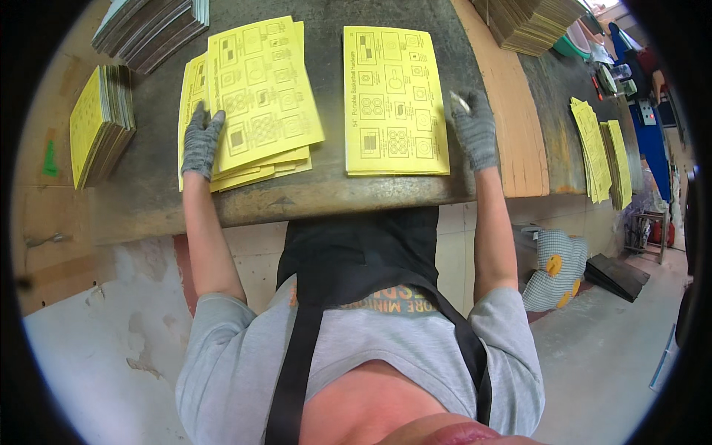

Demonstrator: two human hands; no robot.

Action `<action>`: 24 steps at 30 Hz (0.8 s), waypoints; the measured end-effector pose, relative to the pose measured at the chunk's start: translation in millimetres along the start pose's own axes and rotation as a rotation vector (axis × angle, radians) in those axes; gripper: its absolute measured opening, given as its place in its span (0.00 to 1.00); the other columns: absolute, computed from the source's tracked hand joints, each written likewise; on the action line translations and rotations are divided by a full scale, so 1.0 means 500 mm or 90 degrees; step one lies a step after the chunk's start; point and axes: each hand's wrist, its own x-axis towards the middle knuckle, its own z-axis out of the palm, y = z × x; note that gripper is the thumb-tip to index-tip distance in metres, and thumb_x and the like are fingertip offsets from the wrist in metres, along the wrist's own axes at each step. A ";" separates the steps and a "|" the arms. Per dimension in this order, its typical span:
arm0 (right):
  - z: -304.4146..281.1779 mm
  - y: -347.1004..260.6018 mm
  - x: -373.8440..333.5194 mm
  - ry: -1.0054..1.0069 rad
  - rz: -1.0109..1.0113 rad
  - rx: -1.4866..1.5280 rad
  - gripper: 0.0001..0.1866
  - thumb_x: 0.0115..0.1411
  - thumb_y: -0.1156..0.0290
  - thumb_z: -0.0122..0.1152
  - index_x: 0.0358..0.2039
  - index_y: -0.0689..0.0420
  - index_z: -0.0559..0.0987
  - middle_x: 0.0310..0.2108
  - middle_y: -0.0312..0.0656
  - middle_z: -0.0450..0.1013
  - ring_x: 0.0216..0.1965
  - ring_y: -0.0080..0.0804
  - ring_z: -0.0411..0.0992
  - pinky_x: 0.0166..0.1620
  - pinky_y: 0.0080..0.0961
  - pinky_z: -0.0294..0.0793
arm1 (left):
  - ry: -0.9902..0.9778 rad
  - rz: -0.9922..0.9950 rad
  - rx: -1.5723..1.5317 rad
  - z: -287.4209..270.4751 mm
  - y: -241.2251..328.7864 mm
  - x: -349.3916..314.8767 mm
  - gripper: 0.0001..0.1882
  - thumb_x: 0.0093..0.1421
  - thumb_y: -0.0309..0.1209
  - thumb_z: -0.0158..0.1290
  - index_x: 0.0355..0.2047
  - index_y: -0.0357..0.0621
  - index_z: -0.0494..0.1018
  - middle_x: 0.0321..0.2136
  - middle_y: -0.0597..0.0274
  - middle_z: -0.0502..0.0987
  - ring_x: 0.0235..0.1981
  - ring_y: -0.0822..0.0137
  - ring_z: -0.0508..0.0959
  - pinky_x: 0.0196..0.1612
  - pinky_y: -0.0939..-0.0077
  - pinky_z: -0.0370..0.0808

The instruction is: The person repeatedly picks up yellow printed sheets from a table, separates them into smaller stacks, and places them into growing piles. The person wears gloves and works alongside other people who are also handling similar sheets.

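Note:
Both hands wear grey knit gloves. My left hand [201, 142] lies at the left edge of a loose, uneven pile of yellow printed sheets [263, 93], its thumb and fingers apart, touching the paper. The top sheets sit skewed over those below. To the right, a neat stack of yellow printed sheets [397, 104] lies squared on the dark table. Just beside that stack's right edge is my right hand [476, 133], fingers bent together. A small pale, slim thing [460, 101] shows at its fingertips; its kind is unclear.
The worn dark table [322, 194] has a rounded front edge. Yellow-topped piles [104, 126] and grey stacks [152, 30] stand at the left. Brown stacked sheets [530, 22] are at the far right, above more yellow sheets [592, 148]. A checked cushion [552, 271] sits below.

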 end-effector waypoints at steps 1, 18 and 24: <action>0.007 0.001 0.020 -0.024 -0.006 -0.029 0.13 0.55 0.66 0.60 0.38 0.59 0.76 0.33 0.45 0.76 0.35 0.32 0.74 0.41 0.27 0.72 | 0.123 0.112 0.330 -0.007 0.006 -0.017 0.35 0.57 0.36 0.55 0.60 0.35 0.55 0.55 0.45 0.64 0.55 0.60 0.66 0.57 0.72 0.62; 0.122 0.046 0.257 -0.272 0.239 -0.091 0.17 0.54 0.59 0.59 0.36 0.59 0.80 0.24 0.40 0.76 0.23 0.25 0.70 0.32 0.24 0.71 | -0.060 0.397 0.391 0.433 0.019 -0.108 0.39 0.58 0.51 0.44 0.59 0.32 0.51 0.58 0.43 0.56 0.61 0.49 0.52 0.64 0.55 0.41; 0.125 -0.018 0.268 -0.286 0.160 -0.215 0.17 0.51 0.60 0.59 0.35 0.60 0.80 0.26 0.45 0.77 0.24 0.33 0.75 0.31 0.30 0.73 | -0.048 0.391 0.374 0.441 0.012 -0.107 0.40 0.58 0.52 0.44 0.59 0.32 0.52 0.58 0.43 0.56 0.61 0.50 0.53 0.64 0.56 0.41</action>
